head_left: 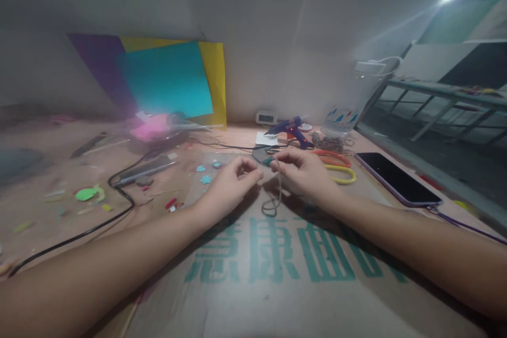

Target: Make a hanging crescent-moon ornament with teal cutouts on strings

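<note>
My right hand (pixel 303 171) pinches a thin grey cord (pixel 280 185) between thumb and fingertips. The cord hangs down in a loose loop to the board below. A small dark teal piece shows at those fingertips; whether it is fixed to the cord I cannot tell. Close by on the left, my left hand (pixel 233 182) has its fingers curled in toward the thumb, and anything between them is too small to make out. Past the fingertips lies a dark grey object (pixel 260 154), partly covered. Orange-and-yellow-handled scissors (pixel 343 169) lie beside my right hand.
A blue glue gun (pixel 291 129) with a red light stands behind my hands, near a small digital clock (pixel 266 117). At right lie a phone (pixel 398 179) and a clear plastic container (pixel 340 120). Blue shapes (pixel 205 179), scraps and a black cable (pixel 99 227) spread leftward.
</note>
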Motion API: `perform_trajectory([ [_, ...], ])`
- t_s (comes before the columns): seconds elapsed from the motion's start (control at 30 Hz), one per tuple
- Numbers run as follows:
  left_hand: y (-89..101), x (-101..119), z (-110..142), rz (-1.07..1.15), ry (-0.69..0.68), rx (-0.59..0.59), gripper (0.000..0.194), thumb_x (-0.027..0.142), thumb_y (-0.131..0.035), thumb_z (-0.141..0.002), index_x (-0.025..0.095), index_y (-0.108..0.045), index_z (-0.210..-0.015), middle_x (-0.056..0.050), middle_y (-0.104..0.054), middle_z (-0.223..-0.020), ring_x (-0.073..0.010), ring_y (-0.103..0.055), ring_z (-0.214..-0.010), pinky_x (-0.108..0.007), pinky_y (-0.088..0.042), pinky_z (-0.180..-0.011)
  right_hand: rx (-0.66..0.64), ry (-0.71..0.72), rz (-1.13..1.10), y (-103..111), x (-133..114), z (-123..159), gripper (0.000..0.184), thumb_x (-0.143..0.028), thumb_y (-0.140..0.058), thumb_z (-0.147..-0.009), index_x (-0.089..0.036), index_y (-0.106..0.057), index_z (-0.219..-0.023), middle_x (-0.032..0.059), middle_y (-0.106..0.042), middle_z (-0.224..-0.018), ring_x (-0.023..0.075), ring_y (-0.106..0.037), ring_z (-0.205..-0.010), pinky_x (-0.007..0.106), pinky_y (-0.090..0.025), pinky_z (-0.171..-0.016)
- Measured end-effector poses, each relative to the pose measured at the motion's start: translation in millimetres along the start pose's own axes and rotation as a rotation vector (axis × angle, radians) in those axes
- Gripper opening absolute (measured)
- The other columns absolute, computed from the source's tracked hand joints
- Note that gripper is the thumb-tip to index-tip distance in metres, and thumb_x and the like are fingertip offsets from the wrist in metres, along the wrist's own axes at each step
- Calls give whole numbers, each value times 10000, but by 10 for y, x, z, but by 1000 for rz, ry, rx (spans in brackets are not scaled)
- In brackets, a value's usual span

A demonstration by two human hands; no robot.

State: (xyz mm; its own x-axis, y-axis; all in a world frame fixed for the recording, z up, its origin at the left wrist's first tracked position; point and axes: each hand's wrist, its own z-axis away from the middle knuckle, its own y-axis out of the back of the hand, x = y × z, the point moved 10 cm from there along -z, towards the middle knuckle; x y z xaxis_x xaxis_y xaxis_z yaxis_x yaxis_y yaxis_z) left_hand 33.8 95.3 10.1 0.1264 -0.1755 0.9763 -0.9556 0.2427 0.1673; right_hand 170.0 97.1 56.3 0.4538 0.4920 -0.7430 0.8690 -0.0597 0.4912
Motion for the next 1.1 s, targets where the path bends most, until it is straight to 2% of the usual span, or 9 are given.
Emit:
perform_trajectory([
  [0.13,-336,-110,113,149,192,-297,310,420,-597,-847,142,-572,-982,-96,-679,-1001,-94,-631,-522,-177,-369,-411,66,253,280,102,-169,-15,102,-240,-629,-827,-169,-703,-823,53,-721,-824,191,-648,-802,330,-470,-789],
  [0.23,-481,-80,185,272,217,-442,409,464,-643,-818,151,-580,-1074,-110,-674,-1025,-117,-663,-585,-181,-413,-441,47,320,327,53,-183,17,105,-214,-610,-844,-160,-699,-832,55,-715,-807,179,-644,-766,309,-479,-741],
  [0.3,-441,-93,155,335,215,-413,419,489,-640,-819,149,-593,-1059,-75,-671,-898,-111,-642,-591,-195,-451,-492,28,341,330,18,-187,38,114,-214,-601,-856,-156,-699,-847,59,-714,-817,175,-641,-769,300,-480,-733],
  [0.37,-298,-123,83,304,183,-291,397,510,-616,-829,151,-608,-999,-6,-606,-700,-100,-587,-545,-204,-451,-508,14,335,323,2,-184,45,123,-233,-608,-858,-155,-702,-858,63,-717,-836,178,-641,-790,302,-479,-752],
  [0.53,46,29,12,-102,-44,-12,347,496,-518,-885,169,-608,-808,46,-478,-535,-101,-473,-516,-196,-359,-491,-25,117,214,25,-37,4,135,-251,-605,-845,-165,-709,-852,50,-724,-871,181,-651,-830,294,-480,-775],
  [0.7,10,145,66,-266,-112,-16,340,433,-455,-918,179,-644,-795,37,-475,-541,-123,-460,-535,-222,-352,-522,-80,-69,5,-18,145,-2,167,-311,-592,-841,-165,-669,-821,28,-694,-789,167,-640,-753,290,-485,-712],
  [0.87,-66,150,81,-309,-114,-72,318,362,-462,-901,173,-661,-741,28,-503,-546,-131,-481,-556,-223,-353,-523,-116,-131,-178,-99,224,32,193,-362,-615,-836,-170,-631,-831,27,-675,-775,165,-645,-723,311,-501,-696],
  [1.0,-117,114,86,-328,-103,-130,307,379,-489,-891,171,-695,-800,7,-590,-623,-136,-531,-600,-227,-380,-545,-133,-142,-192,-129,192,70,188,-353,-621,-835,-165,-627,-829,21,-673,-774,152,-638,-717,295,-498,-696],
  [1.1,-98,54,72,-236,-57,-113,326,439,-556,-863,161,-681,-976,-20,-657,-720,-144,-576,-627,-233,-417,-559,-133,-139,-165,-128,165,85,180,-345,-614,-841,-167,-630,-826,13,-670,-766,145,-630,-712,279,-489,-684],
])
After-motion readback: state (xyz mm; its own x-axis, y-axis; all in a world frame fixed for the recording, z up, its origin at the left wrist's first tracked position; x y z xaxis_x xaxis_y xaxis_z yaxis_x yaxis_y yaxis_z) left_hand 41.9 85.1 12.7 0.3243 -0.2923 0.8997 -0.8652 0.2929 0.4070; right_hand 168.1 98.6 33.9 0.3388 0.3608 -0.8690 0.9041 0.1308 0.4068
